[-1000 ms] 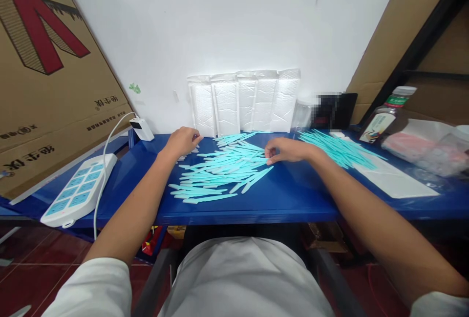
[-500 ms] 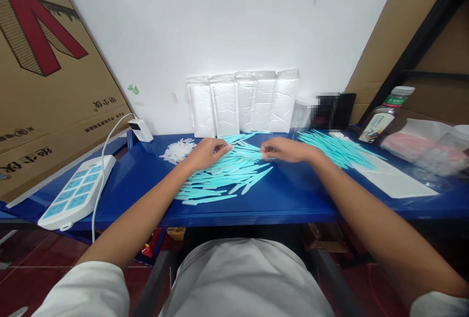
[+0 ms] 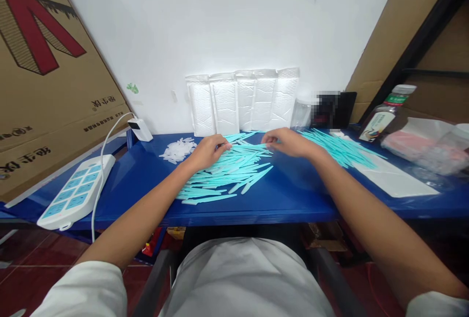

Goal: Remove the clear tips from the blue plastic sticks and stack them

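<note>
My left hand (image 3: 209, 152) is closed, thumb and fingers pinched on one end of a slim teal stick (image 3: 249, 146), which looks like an eyebrow razor. The stick's other end reaches the curled fingers of my right hand (image 3: 285, 142), pinched there. Both hands hover over a loose pile of similar teal sticks (image 3: 220, 179), some with pale, translucent ends. Left of my left hand lies a small heap of whitish translucent pieces (image 3: 178, 150), cap-like in shape. A second bunch of teal sticks (image 3: 339, 148) lies beyond my right forearm, partly on a white sheet (image 3: 397, 178).
White padded envelopes (image 3: 236, 104) lean on the wall behind the pile. A power strip (image 3: 75, 192) with a white cable lies at the blue table's (image 3: 128, 187) left. A clear cup (image 3: 301, 114), a bottle (image 3: 386, 114) and a pink-filled plastic bag (image 3: 421, 143) stand right.
My right hand has risen slightly away from me, its fingers higher over the pile. My left hand stays nearly in place, still pinching.
</note>
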Motion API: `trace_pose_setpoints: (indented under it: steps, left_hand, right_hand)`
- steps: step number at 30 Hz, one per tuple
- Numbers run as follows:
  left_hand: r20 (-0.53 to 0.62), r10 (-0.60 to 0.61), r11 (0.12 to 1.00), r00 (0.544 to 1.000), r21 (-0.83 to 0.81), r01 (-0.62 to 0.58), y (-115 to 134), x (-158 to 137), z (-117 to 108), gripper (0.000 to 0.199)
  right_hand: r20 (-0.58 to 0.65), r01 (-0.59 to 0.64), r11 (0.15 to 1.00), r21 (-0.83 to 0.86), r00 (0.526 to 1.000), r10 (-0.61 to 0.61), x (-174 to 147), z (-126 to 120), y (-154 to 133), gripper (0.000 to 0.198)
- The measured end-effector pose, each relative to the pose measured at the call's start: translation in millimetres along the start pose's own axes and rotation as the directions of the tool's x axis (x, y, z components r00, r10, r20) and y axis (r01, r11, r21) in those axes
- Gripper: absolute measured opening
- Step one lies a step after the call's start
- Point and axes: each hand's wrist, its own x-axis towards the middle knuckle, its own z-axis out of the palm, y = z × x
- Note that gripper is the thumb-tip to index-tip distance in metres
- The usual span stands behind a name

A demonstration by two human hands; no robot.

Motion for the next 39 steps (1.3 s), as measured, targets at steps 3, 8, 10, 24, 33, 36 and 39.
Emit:
trace_pose_setpoints:
  steps: [3,8,10,24,33,36,39]
  left_hand:
    - [-0.009,0.069,0.995,0.998,-0.067,-0.070,7.1,-0.5,2.3,0.043]
    - [0.003,0.157,0.987,0.988,-0.041,-0.157,24.7,-0.8,13.6,0.042]
    - [0.028,0.165,0.986,0.986,-0.037,-0.164,26.2,-0.6,15.8,0.042]
    - [-0.001,0.277,0.944,0.961,0.186,-0.272,11.3,1.0,10.8,0.044]
    - [-0.007,0.337,0.898,0.941,0.302,-0.320,12.6,4.4,0.9,0.041]
    - [-0.036,0.291,0.907,0.956,0.330,-0.263,3.5,1.0,-9.3,0.042]
    - [-0.180,0.132,0.907,0.975,0.419,-0.045,-14.4,-3.9,-28.2,0.042]
  right_hand:
    - [-0.179,0.019,0.998,0.057,0.984,-0.008,1.0,-2.1,2.0,0.022]
    - [-0.172,0.154,0.966,0.209,0.978,-0.119,3.6,11.6,-14.0,0.031]
    - [-0.156,0.176,0.956,0.234,0.978,-0.142,4.5,17.2,-20.0,0.032]
    - [-0.010,0.345,0.905,-0.248,0.934,-0.358,1.2,26.7,-37.6,0.025]
    - [-0.051,0.329,0.864,-0.381,0.926,-0.375,1.9,23.8,-48.5,0.023]
    - [-0.073,0.269,0.878,-0.397,0.944,-0.322,0.1,14.1,-34.6,0.022]
    - [-0.157,0.138,0.899,-0.416,0.963,-0.221,-3.9,-7.9,-2.6,0.024]
